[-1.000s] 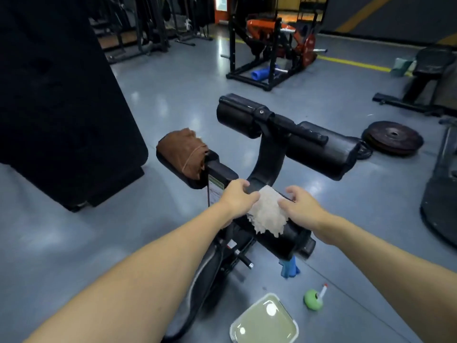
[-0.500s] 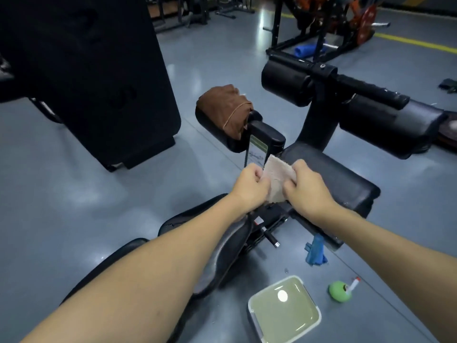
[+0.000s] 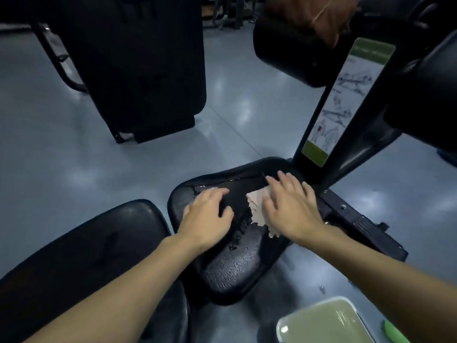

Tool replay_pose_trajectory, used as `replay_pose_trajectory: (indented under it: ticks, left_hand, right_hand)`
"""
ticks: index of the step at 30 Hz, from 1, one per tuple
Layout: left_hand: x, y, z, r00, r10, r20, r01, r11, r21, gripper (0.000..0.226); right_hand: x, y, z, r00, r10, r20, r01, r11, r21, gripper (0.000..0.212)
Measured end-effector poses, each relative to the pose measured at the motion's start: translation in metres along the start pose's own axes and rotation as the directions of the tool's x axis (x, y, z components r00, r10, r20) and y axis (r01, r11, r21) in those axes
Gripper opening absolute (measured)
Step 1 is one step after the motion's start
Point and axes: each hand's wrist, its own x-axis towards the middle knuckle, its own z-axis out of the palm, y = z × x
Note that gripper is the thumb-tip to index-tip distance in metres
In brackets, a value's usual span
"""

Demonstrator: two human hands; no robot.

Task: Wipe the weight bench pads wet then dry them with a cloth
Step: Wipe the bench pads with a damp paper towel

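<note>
A black seat pad (image 3: 237, 266) of the weight bench lies in the middle of the view, its surface glistening wet. My right hand (image 3: 289, 206) presses flat on a pale wet cloth (image 3: 257, 206) that lies on the far part of this pad. My left hand (image 3: 207, 214) rests on the pad's left side with fingers spread, holding nothing. The long back pad (image 3: 99, 256) runs toward me at lower left. A brown cloth (image 3: 319, 13) is draped over a black roller pad (image 3: 286, 50) at upper right.
A tray of greenish water (image 3: 326, 320) sits on the grey floor at lower right, beside a green object (image 3: 393, 332). The bench's upright post with an instruction label (image 3: 343, 100) rises right of the seat. A large black padded machine (image 3: 138, 65) stands at upper left.
The view has dropped from the leg rollers to the seat pad. Both hands held the cloth bunched up; now the right hand presses it flat on the seat and the left hand has let go.
</note>
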Motion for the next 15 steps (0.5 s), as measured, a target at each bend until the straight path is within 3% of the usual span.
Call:
replay_pose_trajectory:
  ticks: [4, 7, 11, 15]
  left_hand:
    - [0.013, -0.007, 0.028, 0.996, 0.073, -0.045, -0.056, 0.952, 0.302, 0.057]
    - [0.020, 0.001, 0.021, 0.990, 0.109, -0.092, -0.073, 0.940, 0.334, 0.056]
    - [0.019, 0.003, 0.019, 0.990, 0.135, -0.041, -0.111, 0.928, 0.357, 0.064]
    - [0.020, -0.004, 0.036, 0.989, 0.142, -0.051, -0.112, 0.920, 0.376, 0.077]
  right_hand:
    - [0.017, -0.001, 0.049, 0.992, -0.102, -0.068, 0.079, 0.955, -0.285, 0.077]
    - [0.047, 0.004, 0.050, 0.986, -0.109, -0.128, 0.073, 0.962, -0.262, 0.066]
    - [0.072, 0.009, 0.043, 0.986, -0.093, -0.138, 0.057, 0.968, -0.246, 0.065]
    - [0.061, 0.010, 0.047, 0.949, -0.099, -0.298, 0.037, 0.977, -0.208, 0.057]
